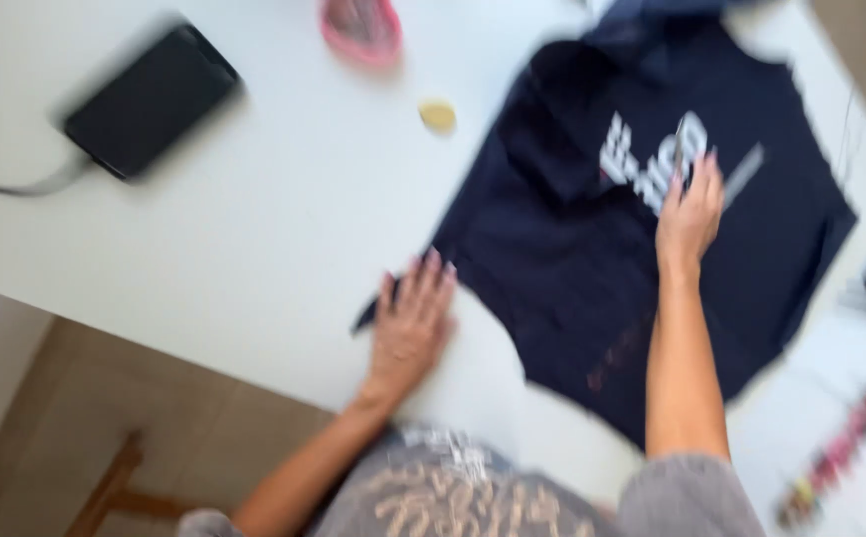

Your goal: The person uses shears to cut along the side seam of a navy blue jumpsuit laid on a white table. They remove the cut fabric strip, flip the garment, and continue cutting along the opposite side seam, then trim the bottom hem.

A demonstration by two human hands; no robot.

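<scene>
Bright, even daylight, soft shadows, heavy motion blur throughout, nothing in sharp focus.

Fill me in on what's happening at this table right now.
A person stands at a white table with a dark navy T-shirt spread flat on it. The left hand lies open at the shirt's near corner, and the right hand presses flat on the white print on the front. Farther back sit a black device with a cable, a small yellow round thing and a pink object. The picture is blurred, so finer details cannot be made out.
</scene>
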